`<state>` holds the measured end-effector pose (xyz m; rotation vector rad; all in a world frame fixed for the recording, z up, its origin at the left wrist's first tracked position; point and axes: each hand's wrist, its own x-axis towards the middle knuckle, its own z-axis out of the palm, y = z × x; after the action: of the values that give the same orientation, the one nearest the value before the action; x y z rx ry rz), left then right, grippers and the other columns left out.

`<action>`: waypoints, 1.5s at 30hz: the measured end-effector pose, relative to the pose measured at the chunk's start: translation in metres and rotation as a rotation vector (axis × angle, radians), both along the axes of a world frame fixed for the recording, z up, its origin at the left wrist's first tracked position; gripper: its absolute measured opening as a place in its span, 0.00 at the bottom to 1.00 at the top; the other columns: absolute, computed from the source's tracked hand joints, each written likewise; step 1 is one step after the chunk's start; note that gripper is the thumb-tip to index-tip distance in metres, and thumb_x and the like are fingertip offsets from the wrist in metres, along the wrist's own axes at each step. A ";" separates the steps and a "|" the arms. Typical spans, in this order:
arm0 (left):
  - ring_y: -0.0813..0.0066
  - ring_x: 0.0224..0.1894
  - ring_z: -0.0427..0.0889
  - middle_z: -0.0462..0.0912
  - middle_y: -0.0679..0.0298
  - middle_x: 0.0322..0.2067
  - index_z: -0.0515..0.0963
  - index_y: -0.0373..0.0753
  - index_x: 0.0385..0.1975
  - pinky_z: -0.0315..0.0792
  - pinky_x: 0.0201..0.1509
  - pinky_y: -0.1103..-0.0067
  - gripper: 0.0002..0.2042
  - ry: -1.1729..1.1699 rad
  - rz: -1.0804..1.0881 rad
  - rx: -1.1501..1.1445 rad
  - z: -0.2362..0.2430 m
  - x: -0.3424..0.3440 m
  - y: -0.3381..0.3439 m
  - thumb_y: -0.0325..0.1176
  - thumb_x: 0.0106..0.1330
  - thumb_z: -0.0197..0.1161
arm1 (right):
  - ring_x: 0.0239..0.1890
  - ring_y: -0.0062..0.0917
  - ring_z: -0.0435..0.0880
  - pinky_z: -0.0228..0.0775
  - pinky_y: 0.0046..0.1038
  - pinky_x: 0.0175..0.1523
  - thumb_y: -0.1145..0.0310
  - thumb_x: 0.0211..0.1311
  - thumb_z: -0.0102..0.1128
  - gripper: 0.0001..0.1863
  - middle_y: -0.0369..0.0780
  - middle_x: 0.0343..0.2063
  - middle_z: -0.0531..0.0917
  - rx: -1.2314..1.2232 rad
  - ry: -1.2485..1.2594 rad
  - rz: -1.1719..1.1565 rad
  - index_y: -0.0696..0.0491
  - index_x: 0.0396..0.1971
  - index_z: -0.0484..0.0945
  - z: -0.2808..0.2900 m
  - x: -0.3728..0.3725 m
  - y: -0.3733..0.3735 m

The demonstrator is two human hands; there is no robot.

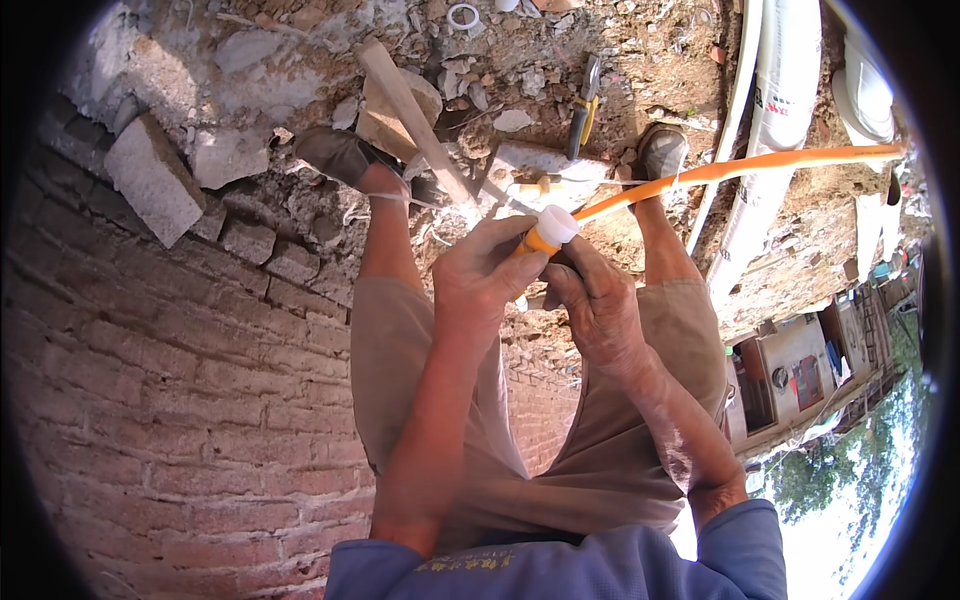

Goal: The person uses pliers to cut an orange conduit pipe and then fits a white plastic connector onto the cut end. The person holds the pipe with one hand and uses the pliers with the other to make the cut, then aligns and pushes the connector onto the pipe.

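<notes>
My left hand (478, 268) is closed around the end of an orange tube (740, 168), in front of my body between my knees. Over that end sits a short, round white fitting (557, 223), tilted up. Just to its right, my right hand (603, 308) has thumb and fingers pinched together under the fitting. Whatever those fingertips hold is hidden. From the fitting the tube runs off to the right, bending gently. Beyond my hands, pliers (583, 112) with black and yellow handles lie on the rubble.
A wooden stick (412, 115) leans over broken bricks by my left shoe (335, 157). Large white pipes (785, 90) lie on the right. A brick wall (180, 400) rises at the left. Near the far edge lies a white ring (463, 16). Loose stones cover the ground.
</notes>
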<state>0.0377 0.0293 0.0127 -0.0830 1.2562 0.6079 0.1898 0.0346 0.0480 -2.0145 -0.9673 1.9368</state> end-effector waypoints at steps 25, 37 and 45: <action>0.74 0.43 0.83 0.85 0.56 0.42 0.79 0.23 0.50 0.75 0.52 0.80 0.18 -0.074 0.076 -0.091 -0.003 -0.004 0.002 0.29 0.63 0.67 | 0.22 0.34 0.80 0.72 0.33 0.26 0.71 0.54 0.71 0.12 0.39 0.23 0.75 0.448 -0.323 0.469 0.56 0.35 0.77 -0.009 0.003 0.001; 0.80 0.41 0.82 0.85 0.60 0.39 0.79 0.26 0.47 0.74 0.47 0.83 0.14 -0.020 0.059 -0.110 0.000 0.002 0.002 0.29 0.66 0.66 | 0.19 0.33 0.78 0.69 0.34 0.23 0.73 0.57 0.69 0.08 0.39 0.20 0.73 0.452 -0.325 0.458 0.55 0.31 0.76 -0.010 0.003 -0.002; 0.78 0.39 0.83 0.86 0.58 0.39 0.81 0.28 0.45 0.75 0.46 0.82 0.13 0.029 -0.003 -0.130 -0.004 0.003 0.000 0.29 0.66 0.67 | 0.22 0.30 0.82 0.74 0.29 0.28 0.66 0.71 0.60 0.10 0.42 0.24 0.81 0.023 -0.073 0.065 0.58 0.40 0.79 -0.011 0.006 -0.009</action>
<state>0.0410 0.0294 0.0092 -0.1812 1.3235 0.5259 0.1962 0.0255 0.0367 -2.0790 -1.0803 1.8867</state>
